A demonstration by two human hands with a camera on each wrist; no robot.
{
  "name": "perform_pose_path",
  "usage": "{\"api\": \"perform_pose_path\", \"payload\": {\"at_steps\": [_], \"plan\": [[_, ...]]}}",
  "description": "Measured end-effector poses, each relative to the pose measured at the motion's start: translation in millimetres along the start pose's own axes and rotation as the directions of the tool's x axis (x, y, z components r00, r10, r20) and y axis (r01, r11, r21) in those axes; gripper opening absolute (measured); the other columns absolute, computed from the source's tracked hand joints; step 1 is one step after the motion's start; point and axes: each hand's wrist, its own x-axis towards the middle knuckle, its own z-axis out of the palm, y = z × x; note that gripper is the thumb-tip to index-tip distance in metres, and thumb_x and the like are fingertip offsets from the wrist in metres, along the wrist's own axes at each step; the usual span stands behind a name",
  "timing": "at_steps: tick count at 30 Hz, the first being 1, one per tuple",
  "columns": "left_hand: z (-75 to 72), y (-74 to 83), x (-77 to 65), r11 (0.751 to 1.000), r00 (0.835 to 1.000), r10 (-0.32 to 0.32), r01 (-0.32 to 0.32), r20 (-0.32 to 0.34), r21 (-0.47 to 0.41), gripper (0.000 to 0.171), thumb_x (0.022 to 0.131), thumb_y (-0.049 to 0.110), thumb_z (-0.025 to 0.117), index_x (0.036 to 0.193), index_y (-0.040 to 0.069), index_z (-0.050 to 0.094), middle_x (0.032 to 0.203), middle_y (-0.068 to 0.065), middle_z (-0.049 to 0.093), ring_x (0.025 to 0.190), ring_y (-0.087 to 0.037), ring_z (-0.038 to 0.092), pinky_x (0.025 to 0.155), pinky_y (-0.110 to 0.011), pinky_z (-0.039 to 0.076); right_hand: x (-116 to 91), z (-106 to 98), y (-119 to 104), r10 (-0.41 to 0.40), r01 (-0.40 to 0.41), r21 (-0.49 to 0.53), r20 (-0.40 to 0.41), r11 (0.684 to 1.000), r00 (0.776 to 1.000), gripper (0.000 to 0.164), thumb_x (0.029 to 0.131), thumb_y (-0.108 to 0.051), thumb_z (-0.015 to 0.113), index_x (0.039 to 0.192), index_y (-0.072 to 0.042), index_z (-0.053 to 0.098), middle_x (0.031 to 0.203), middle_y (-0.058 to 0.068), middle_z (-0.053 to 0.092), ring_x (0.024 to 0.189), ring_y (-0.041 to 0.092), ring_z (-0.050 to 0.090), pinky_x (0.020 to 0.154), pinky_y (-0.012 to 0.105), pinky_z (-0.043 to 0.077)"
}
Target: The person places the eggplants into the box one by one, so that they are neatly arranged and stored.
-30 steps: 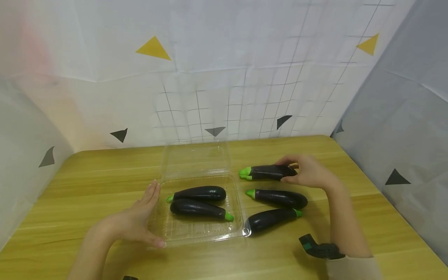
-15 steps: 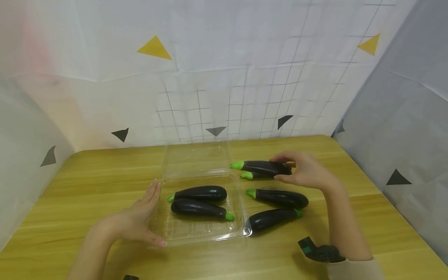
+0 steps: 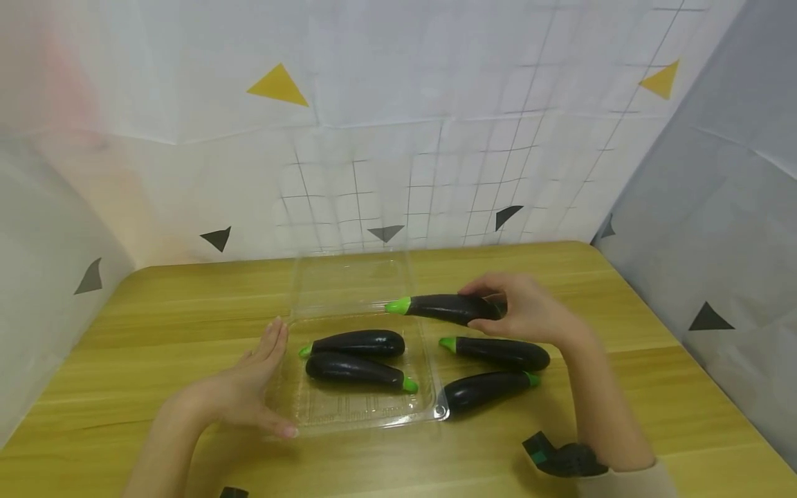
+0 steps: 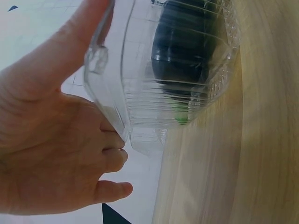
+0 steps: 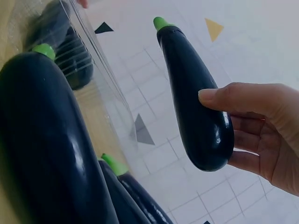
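My right hand [image 3: 519,308] pinches a dark purple eggplant [image 3: 445,308] by its thick end, green stem pointing left. The right wrist view shows this held eggplant [image 5: 196,102] raised above the others. A clear plastic clamshell box [image 3: 349,422] lies with its lid [image 3: 349,277] folded back; inside are two eggplants, a far one [image 3: 358,343] and a near one [image 3: 355,370]. My left hand [image 3: 243,387] spreads along the box's left side, thumb at the near corner. In the left wrist view its fingers touch the clear rim [image 4: 105,98].
Right of the box lie two eggplants, one in the middle [image 3: 498,353] and one in front [image 3: 482,391] against the box corner. Another is mostly hidden behind the held one. The wood table [image 3: 187,297] ends at a white cloth backdrop [image 3: 349,138].
My right hand has lifted an eggplant from the back right and moved it left, its stem now over the box's far right edge. My left hand stays in place.
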Motion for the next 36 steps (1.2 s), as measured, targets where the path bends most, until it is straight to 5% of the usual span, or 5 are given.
{"api": "perform_pose_path", "payload": {"at_steps": [10,22,36], "plan": [[0.1,-1.3,0.9,1.000,1.000,0.017,-0.017,0.001,-0.006,0.142,0.064,0.047,0.085,0.148,-0.004,-0.017,0.152,-0.020,-0.031,0.140,-0.043,-0.019,0.108,-0.065,-0.003,6,9,-24,-0.112,0.112,0.007,0.009,0.994,0.994,0.043,0.075,-0.012,0.082,0.115,-0.010,0.066,0.111,-0.003,0.066,0.095,0.011,0.065,0.082,0.028,0.055],[-0.9,-3.3,0.8,0.999,0.999,0.034,-0.034,0.001,-0.011,0.142,0.063,0.046,0.085,0.148,-0.003,-0.018,0.152,-0.021,-0.030,0.140,-0.044,-0.018,0.108,-0.065,-0.003,9,22,-46,-0.201,0.199,0.040,0.039,0.979,0.979,0.041,0.077,-0.014,0.080,0.115,-0.012,0.066,0.110,-0.008,0.065,0.093,0.008,0.061,0.079,0.027,0.055],[-5.8,-19.5,5.4,0.978,0.988,0.141,-0.129,0.065,-0.164,0.145,0.064,0.033,0.088,0.146,0.008,-0.029,0.147,-0.016,-0.040,0.136,-0.046,-0.025,0.105,-0.068,0.000,15,35,-56,-0.262,0.263,0.005,0.075,0.965,0.962,0.041,0.078,-0.016,0.079,0.116,-0.009,0.065,0.112,-0.003,0.066,0.092,0.008,0.061,0.078,0.023,0.054]]}}
